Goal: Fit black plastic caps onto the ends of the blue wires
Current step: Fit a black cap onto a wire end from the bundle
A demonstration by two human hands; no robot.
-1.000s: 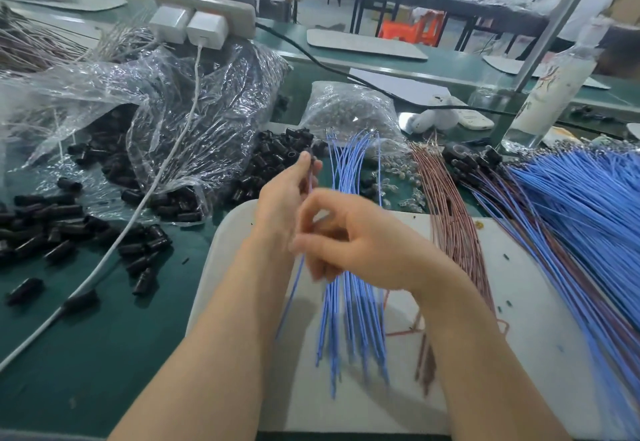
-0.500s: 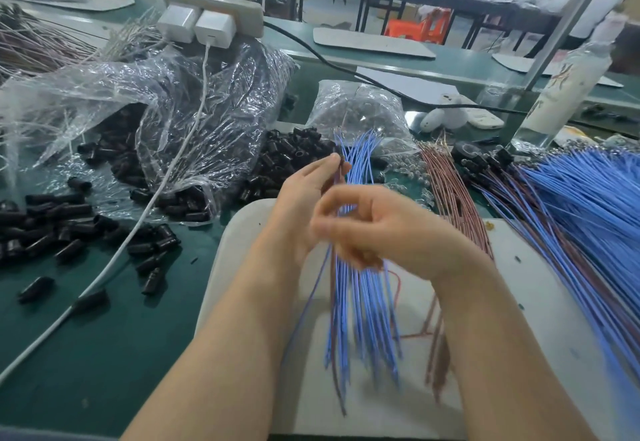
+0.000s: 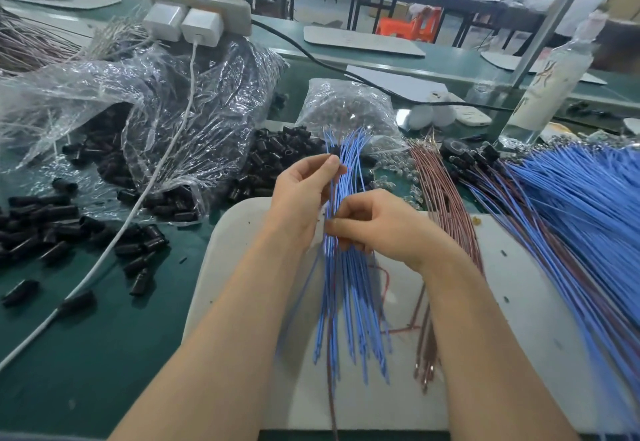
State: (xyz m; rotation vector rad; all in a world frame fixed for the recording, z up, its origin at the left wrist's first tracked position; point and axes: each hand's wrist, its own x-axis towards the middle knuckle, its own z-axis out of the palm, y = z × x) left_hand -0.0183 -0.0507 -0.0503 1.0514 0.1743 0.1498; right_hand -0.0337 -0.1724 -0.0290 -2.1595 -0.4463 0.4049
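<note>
Two hands meet above the white board. Your left hand pinches a black cap at its fingertips, and a wire runs down from it. Your right hand, just below, pinches that wire between thumb and forefinger. Under both hands a loose bundle of blue wires lies on the board, with brown wires beside it on the right. Loose caps are heaped just beyond on the green table, and more spill from a clear bag on the left.
</note>
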